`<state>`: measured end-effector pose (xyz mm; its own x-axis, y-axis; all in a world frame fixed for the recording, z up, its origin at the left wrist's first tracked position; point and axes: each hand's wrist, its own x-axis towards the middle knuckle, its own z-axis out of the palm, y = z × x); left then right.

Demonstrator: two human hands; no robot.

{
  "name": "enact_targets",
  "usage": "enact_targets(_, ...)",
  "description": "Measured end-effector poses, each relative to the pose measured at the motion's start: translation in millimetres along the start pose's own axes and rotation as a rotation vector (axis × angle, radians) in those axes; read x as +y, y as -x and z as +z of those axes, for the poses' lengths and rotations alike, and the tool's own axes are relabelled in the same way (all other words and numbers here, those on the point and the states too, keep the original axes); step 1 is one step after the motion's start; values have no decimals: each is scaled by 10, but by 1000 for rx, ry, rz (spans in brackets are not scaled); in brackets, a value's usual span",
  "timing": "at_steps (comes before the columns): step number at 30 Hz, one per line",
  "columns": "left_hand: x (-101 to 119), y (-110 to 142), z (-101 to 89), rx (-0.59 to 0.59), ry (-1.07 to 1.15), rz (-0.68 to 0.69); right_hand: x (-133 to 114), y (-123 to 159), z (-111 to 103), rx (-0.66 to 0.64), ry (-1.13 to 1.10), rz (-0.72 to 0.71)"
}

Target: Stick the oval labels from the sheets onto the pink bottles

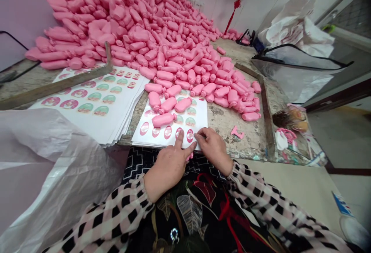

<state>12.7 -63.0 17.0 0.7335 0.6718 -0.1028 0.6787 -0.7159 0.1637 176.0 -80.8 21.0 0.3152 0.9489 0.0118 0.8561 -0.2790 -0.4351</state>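
Note:
A sheet of stickers (149, 139) lies at the table's front edge, printed with red ovals and green and pink labels. My left hand (169, 164) rests at its near edge, index finger and thumb spread on the paper. A small pink end (189, 156), apparently of a pink bottle, shows under my left thumb; my curled fingers hide the rest. My right hand (214, 146) pinches with thumb and index at the right edge of an oval sticker (190, 135). Several loose pink bottles (162, 120) lie on the sheet's upper part.
A big heap of pink bottles (130, 24) covers the table's back. More sticker sheets (116, 110) are stacked at left beneath a wooden strip (63, 84). Another strip (268, 117) edges the right side. A pink plastic scrap (237, 132), a brush (284, 118) and plastic bags (292, 67) are nearby.

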Motion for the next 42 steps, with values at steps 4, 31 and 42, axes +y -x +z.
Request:
enact_targets(4,9,1,-2,8,-8,-7,-41,-87,-66,-56,99,50)
enact_targets(31,-240,-58,-335,24,2192,-408,-322,106,-263,-22,-888,9)
enact_targets(42,-152,-85,-294,65,2341,-526,-421,212,-106,-147,-882,-29)
